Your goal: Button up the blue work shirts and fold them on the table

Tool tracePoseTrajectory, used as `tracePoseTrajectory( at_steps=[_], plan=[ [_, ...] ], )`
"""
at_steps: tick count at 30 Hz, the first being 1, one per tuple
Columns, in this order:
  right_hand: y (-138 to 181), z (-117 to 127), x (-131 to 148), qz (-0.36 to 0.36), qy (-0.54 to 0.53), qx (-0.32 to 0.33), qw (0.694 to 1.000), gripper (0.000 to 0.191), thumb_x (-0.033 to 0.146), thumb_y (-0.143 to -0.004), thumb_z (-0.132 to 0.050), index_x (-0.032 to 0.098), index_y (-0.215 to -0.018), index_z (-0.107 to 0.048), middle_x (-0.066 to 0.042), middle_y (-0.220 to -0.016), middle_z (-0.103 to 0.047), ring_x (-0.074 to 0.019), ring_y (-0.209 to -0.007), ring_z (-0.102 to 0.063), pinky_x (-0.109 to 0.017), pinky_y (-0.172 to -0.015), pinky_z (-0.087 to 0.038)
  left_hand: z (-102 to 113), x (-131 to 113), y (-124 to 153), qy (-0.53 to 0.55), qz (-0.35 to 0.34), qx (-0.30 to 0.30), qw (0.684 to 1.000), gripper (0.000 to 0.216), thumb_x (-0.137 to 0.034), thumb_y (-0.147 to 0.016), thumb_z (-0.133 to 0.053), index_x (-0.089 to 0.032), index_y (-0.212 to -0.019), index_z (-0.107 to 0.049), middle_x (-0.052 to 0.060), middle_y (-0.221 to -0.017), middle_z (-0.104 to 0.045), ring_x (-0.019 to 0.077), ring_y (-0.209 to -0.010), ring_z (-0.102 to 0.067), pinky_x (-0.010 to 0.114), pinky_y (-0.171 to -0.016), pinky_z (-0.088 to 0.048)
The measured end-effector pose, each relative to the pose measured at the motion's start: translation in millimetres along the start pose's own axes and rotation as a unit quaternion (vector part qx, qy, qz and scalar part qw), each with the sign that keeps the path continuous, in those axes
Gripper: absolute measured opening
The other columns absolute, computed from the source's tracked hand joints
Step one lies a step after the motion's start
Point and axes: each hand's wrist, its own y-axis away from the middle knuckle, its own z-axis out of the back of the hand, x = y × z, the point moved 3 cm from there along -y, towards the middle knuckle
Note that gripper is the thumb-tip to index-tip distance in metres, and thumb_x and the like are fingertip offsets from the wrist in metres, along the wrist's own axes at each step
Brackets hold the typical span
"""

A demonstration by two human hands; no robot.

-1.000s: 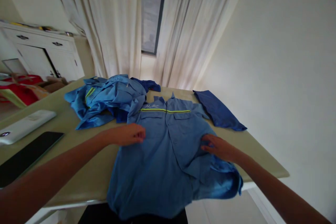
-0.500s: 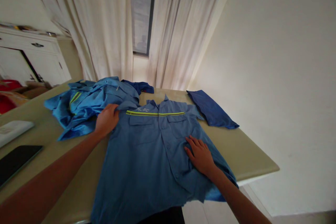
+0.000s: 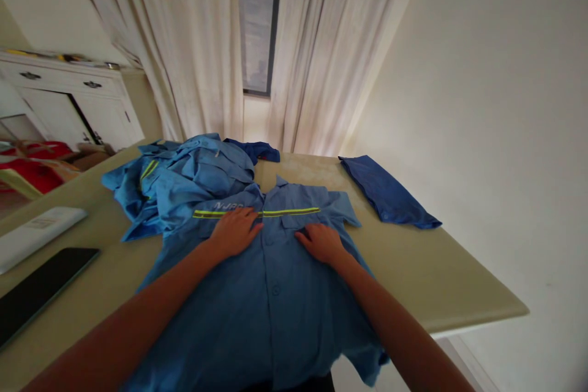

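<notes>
Blue shirt (image 3: 298,294) over table edge (image 3: 478,316)

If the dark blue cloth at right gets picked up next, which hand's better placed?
Right, probably: the right hand rests on the shirt nearer the dark blue cloth; the left hand is farther off, over the chest stripe.

Between 11 and 12 o'clock I get a narrow, dark-framed window (image 3: 256,24), its pane a muted grey. Long cream curtains (image 3: 197,43) hang in folds on either side of it. A plain off-white wall (image 3: 496,135) fills 2 to 3 o'clock on my feed. Near 10 o'clock I have a white cabinet (image 3: 105,113) with dark handles. The yellowish-beige desk (image 3: 413,282) has a rounded corner at 4 o'clock; pale floor (image 3: 349,373) shows between 5 and 6. The light reads soft and rather dim to me.
</notes>
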Motion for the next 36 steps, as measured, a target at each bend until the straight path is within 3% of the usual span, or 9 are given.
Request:
tracePoseTrajectory(
  at_steps=[3, 5, 8, 12, 17, 20, 25, 33, 36],
  plan=[
    [-12, 6, 16, -0.004, -0.032, -0.029, 0.999, 0.049, 0.053, -0.106, -0.033, 0.020, -0.103, -0.068, -0.010, -0.105, -0.073, -0.0245, -0.094, -0.070, -0.033, -0.079, -0.048, -34, -8, -19, 0.006, -0.007, -0.016, 1.000, 0.053, -0.046, -0.103, -0.037, -0.015, -0.142, -0.057, 0.017, -0.159, -0.043, 0.0337, -0.146, -0.041, 0.053, -0.119, -0.032],
    [-16, 4, 35, 0.010, -0.058, -0.038, 0.998, 0.051, 0.061, -0.103, -0.035, 0.021, -0.102, -0.067, -0.009, -0.103, -0.073, -0.0244, -0.093, -0.070, -0.033, -0.078, -0.049, -47, -2, -35, 0.009, -0.019, -0.019, 1.000, 0.053, -0.041, -0.105, -0.032, -0.017, -0.146, -0.053, 0.014, -0.163, -0.038, 0.0303, -0.151, -0.034, 0.052, -0.123, -0.027],
    [-27, -7, 62, 0.008, -0.062, -0.046, 0.997, 0.053, 0.067, -0.095, -0.047, 0.018, -0.109, -0.065, -0.013, -0.109, -0.071, -0.0279, -0.098, -0.069, -0.034, -0.078, -0.050, -53, 12, -63, 0.021, -0.033, 0.000, 0.999, 0.051, -0.038, -0.106, -0.029, -0.019, -0.147, -0.053, 0.010, -0.162, -0.039, 0.0280, -0.151, -0.034, 0.051, -0.124, -0.026],
    [-53, -21, 73, -0.041, -0.055, -0.083, 0.994, 0.039, 0.047, -0.097, -0.048, 0.015, -0.113, -0.064, -0.015, -0.112, -0.070, -0.0270, -0.103, -0.068, -0.033, -0.079, -0.050, -45, 22, -82, 0.042, -0.034, -0.010, 0.999, 0.048, -0.032, -0.105, -0.031, -0.018, -0.144, -0.055, 0.010, -0.159, -0.045, 0.0277, -0.147, -0.040, 0.050, -0.122, -0.030],
    [-83, -12, 56, 0.004, -0.065, -0.062, 0.996, 0.029, 0.038, -0.097, -0.049, 0.017, -0.107, -0.068, -0.012, -0.110, -0.072, -0.0223, -0.099, -0.067, -0.030, -0.082, -0.048, -34, 4, -66, 0.062, -0.059, -0.057, 0.995, 0.037, -0.019, -0.098, -0.042, -0.018, -0.124, -0.068, 0.012, -0.129, -0.068, 0.0258, -0.121, -0.061, 0.042, -0.109, -0.045],
    [-92, -3, 51, 0.043, -0.059, -0.053, 0.996, 0.028, 0.037, -0.096, -0.051, 0.018, -0.106, -0.070, -0.011, -0.112, -0.073, -0.0219, -0.102, -0.068, -0.029, -0.086, -0.048, -33, -6, -55, 0.080, -0.064, -0.056, 0.993, 0.035, -0.023, -0.097, -0.048, -0.017, -0.126, -0.066, 0.012, -0.125, -0.069, 0.0265, -0.115, -0.062, 0.041, -0.105, -0.048],
    [-82, -10, 61, 0.009, -0.020, -0.042, 0.999, 0.039, 0.044, -0.100, -0.045, 0.015, -0.116, -0.066, -0.018, -0.112, -0.073, -0.0287, -0.099, -0.072, -0.036, -0.082, -0.052, -36, -3, -56, 0.111, -0.050, -0.058, 0.991, 0.034, -0.015, -0.097, -0.045, -0.020, -0.122, -0.068, 0.008, -0.123, -0.070, 0.0243, -0.114, -0.063, 0.040, -0.105, -0.046],
    [-55, -23, 58, -0.009, -0.033, -0.050, 0.998, 0.027, 0.036, -0.102, -0.042, 0.018, -0.111, -0.060, -0.014, -0.108, -0.073, -0.0272, -0.092, -0.073, -0.034, -0.077, -0.052, -31, -6, -53, 0.102, -0.051, -0.046, 0.992, 0.014, -0.024, -0.098, -0.052, -0.022, -0.097, -0.066, 0.006, -0.100, -0.069, 0.0255, -0.098, -0.061, 0.039, -0.085, -0.046],
    [-59, -19, 58, 0.004, -0.028, -0.078, 0.997, 0.024, 0.034, -0.102, -0.043, 0.019, -0.114, -0.058, -0.014, -0.113, -0.071, -0.0264, -0.098, -0.071, -0.033, -0.081, -0.052, -29, -9, -52, 0.099, -0.070, -0.029, 0.992, 0.020, -0.021, -0.100, -0.047, -0.022, -0.102, -0.067, 0.007, -0.106, -0.068, 0.0256, -0.100, -0.060, 0.039, -0.086, -0.044]
  ],
)
